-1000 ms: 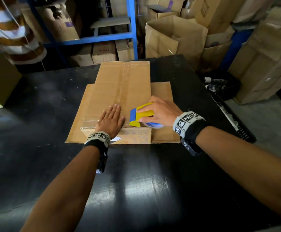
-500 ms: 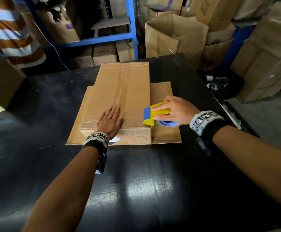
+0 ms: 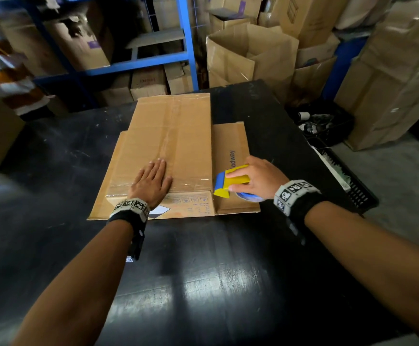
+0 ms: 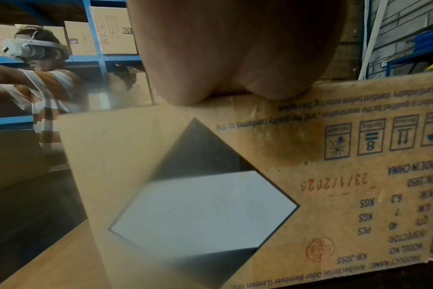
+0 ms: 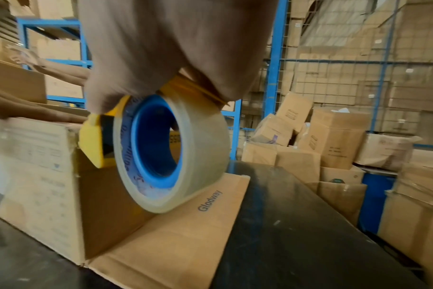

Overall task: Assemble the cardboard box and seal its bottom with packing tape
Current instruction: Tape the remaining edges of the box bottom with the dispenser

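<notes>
The cardboard box point(image 3: 168, 136) stands bottom-up on the black table point(image 3: 203, 270), its side flaps spread flat. A strip of clear tape point(image 3: 193, 183) crosses its near top edge. My left hand point(image 3: 153, 182) lies flat on the box top, fingers straight; its palm point(image 4: 235, 58) presses the box edge above the printed side point(image 4: 359, 176). My right hand point(image 3: 255, 177) grips the yellow and blue tape dispenser point(image 3: 230, 182) at the box's right edge, over the right flap point(image 3: 230, 156). The clear tape roll point(image 5: 171, 154) with its blue core hangs just above that flap point(image 5: 185, 224).
Stacked cardboard boxes point(image 3: 390, 78) and an open carton point(image 3: 250, 53) stand behind and right of the table. A blue shelf frame point(image 3: 186, 41) holds more boxes. A black crate point(image 3: 353, 181) sits at the table's right. A person in a striped shirt point(image 4: 49, 88) stands at left.
My right hand has drawn the dispenser rightward across the box top to its right edge, laying tape. The left hand has stayed flat in place.
</notes>
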